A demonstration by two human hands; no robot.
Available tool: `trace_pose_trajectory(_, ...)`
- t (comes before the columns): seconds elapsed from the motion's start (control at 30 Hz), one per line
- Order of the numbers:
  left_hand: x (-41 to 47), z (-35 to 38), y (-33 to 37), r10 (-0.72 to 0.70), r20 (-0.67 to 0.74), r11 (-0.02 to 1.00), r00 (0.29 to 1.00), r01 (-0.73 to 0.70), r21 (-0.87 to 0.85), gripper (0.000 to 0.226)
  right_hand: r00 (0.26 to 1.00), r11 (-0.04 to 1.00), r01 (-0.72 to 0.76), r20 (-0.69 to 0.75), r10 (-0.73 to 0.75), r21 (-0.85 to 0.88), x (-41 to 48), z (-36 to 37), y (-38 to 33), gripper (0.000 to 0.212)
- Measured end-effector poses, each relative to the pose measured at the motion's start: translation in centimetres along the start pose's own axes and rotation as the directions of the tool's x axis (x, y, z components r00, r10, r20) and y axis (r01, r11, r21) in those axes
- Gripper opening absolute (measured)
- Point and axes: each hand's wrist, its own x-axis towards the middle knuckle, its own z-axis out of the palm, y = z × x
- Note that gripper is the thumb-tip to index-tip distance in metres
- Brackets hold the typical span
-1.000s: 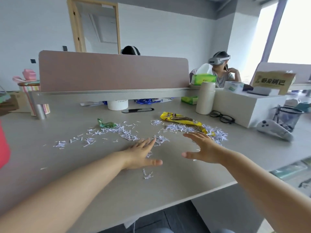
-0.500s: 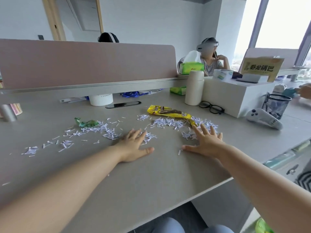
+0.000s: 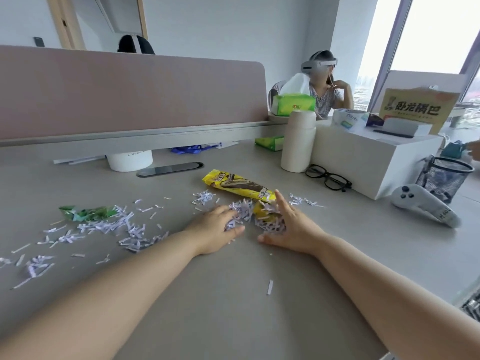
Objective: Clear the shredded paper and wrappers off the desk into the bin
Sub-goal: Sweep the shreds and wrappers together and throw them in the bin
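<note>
Shredded white paper [image 3: 109, 227] lies scattered over the grey desk [image 3: 233, 307], mostly to the left. My left hand [image 3: 217, 231] and my right hand [image 3: 291, 229] rest on the desk, cupped toward each other around a small heap of shreds [image 3: 244, 214]. Fingers of both hands are spread and touch the heap. A yellow snack wrapper [image 3: 239, 187] lies just behind the heap, its near end under the shreds by my right hand. A green wrapper [image 3: 87, 213] lies at the left among the scraps. A black mesh bin [image 3: 444, 178] stands at the far right.
A white bottle [image 3: 298, 141], black glasses [image 3: 328, 180] and a white box [image 3: 374, 157] stand at the back right. A grey controller [image 3: 423, 203] lies beside the bin. A pink divider [image 3: 130, 92] closes the back; a person sits behind it.
Both hands have slid toward each other and forward, pushing loose shreds into a heap between them beside the yellow wrapper. The view has moved closer to the desk.
</note>
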Motion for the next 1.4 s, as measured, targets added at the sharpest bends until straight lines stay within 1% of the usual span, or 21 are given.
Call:
trace_pose_trajectory(0.07,-0.5,-0.1,-0.3,0.037,-0.097,0.998,0.995,-0.042,-0.054,0.054,0.996,0.992,0.092,-0.015,-0.091,0.082,-0.3,0.0,-0.6,0.116)
trace_pose_trajectory(0.1,-0.9,-0.2,-0.6,0.053,-0.137,0.997,0.989,-0.06,-0.052,0.058,0.991,0.985,0.126,-0.047,-0.122,0.115,-0.5,-0.2,-0.9,0.114)
trace_pose_trajectory(0.13,-1.3,-0.5,-0.8,0.061,-0.153,0.997,0.986,-0.066,-0.029,0.068,0.987,0.982,0.148,-0.087,-0.138,0.12,-0.6,-0.4,-1.0,0.114)
trace_pose_trajectory(0.17,-1.6,-0.8,-1.1,0.064,-0.141,0.998,0.988,-0.062,0.014,0.083,0.983,0.985,0.149,-0.124,-0.138,0.091,-0.7,-0.7,-1.0,0.114)
trace_pose_trajectory(0.23,-2.0,-1.4,-1.7,0.047,-0.046,0.993,0.998,-0.042,0.106,0.118,0.99,0.998,0.062,-0.123,-0.065,-0.026,-0.8,-1.2,-0.6,0.118)
trace_pose_trajectory(0.27,-2.1,-1.6,-1.7,0.042,0.016,0.99,0.999,-0.044,0.134,0.127,0.997,0.996,-0.006,-0.079,0.0,-0.085,-1.0,-1.3,-0.4,0.122)
trace_pose_trajectory(0.33,-1.6,-1.7,-1.6,0.06,0.131,0.986,0.99,-0.079,0.147,0.134,0.994,0.977,-0.101,0.018,0.106,-0.189,-1.2,-0.9,-0.1,0.127)
trace_pose_trajectory(0.4,-0.6,-1.2,-1.1,0.073,0.202,0.985,0.977,-0.103,0.141,0.136,0.99,0.966,-0.117,0.047,0.131,-0.231,-0.9,-0.3,-0.1,0.126)
trace_pose_trajectory(0.47,0.5,-0.7,-0.6,0.052,0.218,0.984,0.975,-0.087,0.155,0.131,0.99,0.967,-0.115,0.05,0.13,-0.227,0.1,0.2,-0.3,0.127)
trace_pose_trajectory(0.53,1.2,-0.5,-0.2,0.027,0.19,0.981,0.981,-0.063,0.184,0.112,0.991,0.969,-0.12,0.039,0.132,-0.217,1.5,0.5,-0.4,0.124)
trace_pose_trajectory(0.6,1.5,-0.4,0.0,0.018,0.118,0.985,0.993,-0.038,0.17,0.092,0.992,0.972,-0.118,0.016,0.124,-0.202,2.7,0.8,-0.6,0.117)
trace_pose_trajectory(0.67,1.5,-0.3,0.0,0.011,0.025,0.993,1.0,-0.014,0.118,0.08,0.993,0.978,-0.116,-0.004,0.118,-0.176,3.3,1.1,-0.9,0.108)
trace_pose_trajectory(0.77,1.2,-0.1,-0.3,0.005,-0.085,0.994,0.996,0.005,0.107,0.053,0.99,0.99,-0.128,-0.058,0.125,-0.059,3.3,1.2,-1.2,0.092)
trace_pose_trajectory(0.83,1.0,0.1,-0.3,-0.015,-0.128,0.994,0.992,0.028,0.101,0.043,0.99,0.998,-0.066,-0.125,0.065,-0.006,3.0,1.2,-1.4,0.085)
trace_pose_trajectory(0.87,0.9,0.1,-0.2,-0.029,-0.153,0.995,0.988,0.043,0.089,0.039,0.99,1.0,-0.009,-0.141,0.007,-0.018,3.0,1.3,-1.3,0.084)
trace_pose_trajectory(0.93,0.4,-0.1,0.1,-0.069,-0.195,0.993,0.978,0.085,0.077,0.034,0.989,0.992,0.105,-0.094,-0.111,-0.064,2.8,1.2,-1.4,0.081)
trace_pose_trajectory(1.0,-0.2,-0.3,0.2,-0.096,-0.222,0.987,0.97,0.121,0.101,0.03,0.983,0.978,0.181,0.0,-0.182,-0.1,2.8,1.0,-1.4,0.068)
trace_pose_trajectory(1.07,-0.6,-0.3,0.2,-0.088,-0.241,0.98,0.967,0.128,0.152,0.028,0.977,0.967,0.213,0.061,-0.206,-0.141,2.9,0.9,-1.5,0.053)
trace_pose_trajectory(1.17,-0.8,-0.4,0.2,-0.09,-0.248,0.973,0.964,0.138,0.183,0.027,0.978,0.965,0.207,0.066,-0.198,-0.161,2.7,1.1,-1.7,0.042)
trace_pose_trajectory(1.27,-0.8,-0.2,0.3,-0.096,-0.274,0.974,0.957,0.147,0.174,0.029,0.985,0.98,0.168,-0.013,-0.17,-0.108,2.4,1.1,-1.9,0.042)
trace_pose_trajectory(1.4,-0.7,0.1,0.2,-0.121,-0.283,0.982,0.951,0.157,0.108,0.03,0.992,0.993,0.087,-0.089,-0.094,-0.076,2.1,1.4,-2.2,0.04)
